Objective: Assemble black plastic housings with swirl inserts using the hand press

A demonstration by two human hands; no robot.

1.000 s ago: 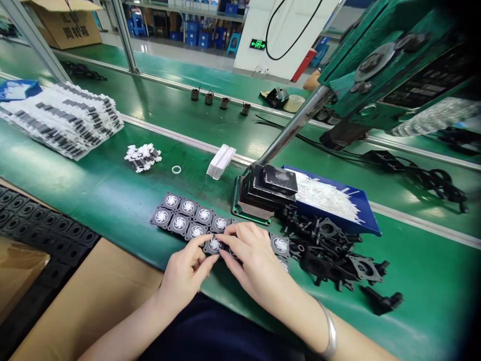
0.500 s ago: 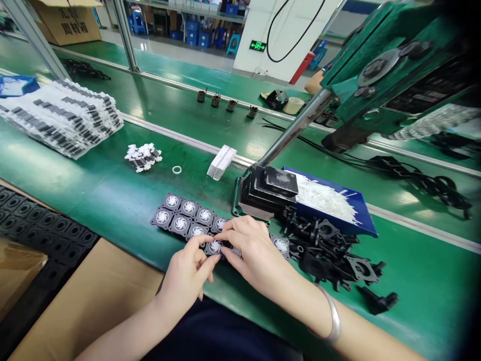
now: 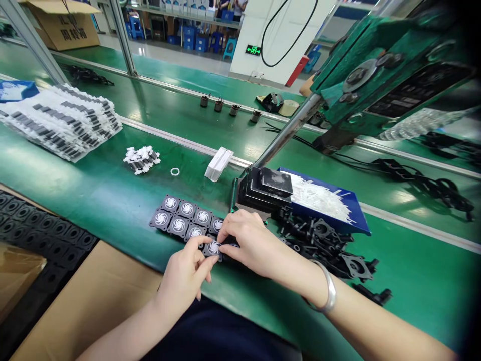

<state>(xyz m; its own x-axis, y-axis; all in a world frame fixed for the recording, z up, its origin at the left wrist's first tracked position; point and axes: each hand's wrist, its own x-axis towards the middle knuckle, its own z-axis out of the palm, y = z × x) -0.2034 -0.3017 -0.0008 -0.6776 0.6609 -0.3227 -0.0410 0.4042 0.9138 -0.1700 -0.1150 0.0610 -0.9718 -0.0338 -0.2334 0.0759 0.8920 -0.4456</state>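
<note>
Several square black parts, each with a white swirl-vaned wheel, lie side by side in two rows on the green bench. At the near row, a square black part with a white swirl-vaned wheel sits between my hands. My left hand pinches its left side with thumb and forefinger. From the right, my right hand has thumb and forefinger closed on the opposite side. More of the rows lies hidden under my right hand, whose wrist wears a silver bangle.
A green hand press with a black base block stands behind my right hand. Beside it are a blue tray of white sticks and a heap of black plastic parts. White-and-dark stacked parts lie left; a white ring lies mid-bench.
The view has shifted slightly. My right hand and forearm have turned a little, now covering a part on the right that showed before. Both hands stay at the same square part.
</note>
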